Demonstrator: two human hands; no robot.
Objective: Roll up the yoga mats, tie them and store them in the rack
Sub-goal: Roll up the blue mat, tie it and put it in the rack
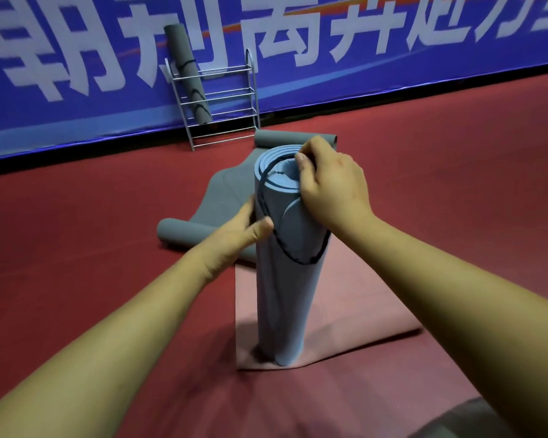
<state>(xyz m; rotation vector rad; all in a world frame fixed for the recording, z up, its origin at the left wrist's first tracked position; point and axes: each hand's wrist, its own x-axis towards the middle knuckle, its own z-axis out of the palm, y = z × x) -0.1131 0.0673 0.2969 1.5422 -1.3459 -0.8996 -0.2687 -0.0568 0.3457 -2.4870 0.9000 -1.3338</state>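
A rolled blue yoga mat [285, 298] stands upright on a pink mat [345, 311] in the middle of the floor. A black cord [293, 256] loops slantwise around its upper part. My right hand [332, 181] grips the top rim of the roll and pinches the cord there. Against the roll's left side, my left hand [238, 235] holds it with the thumb on the cord. A silver wire rack [219, 99] leans on the wall behind, holding one tied grey rolled mat [187, 74].
A grey mat [222, 197] lies half unrolled behind the blue roll, with rolled ends at the front left and far right. A blue banner with white characters [266, 42] covers the back wall. Red floor surrounds everything.
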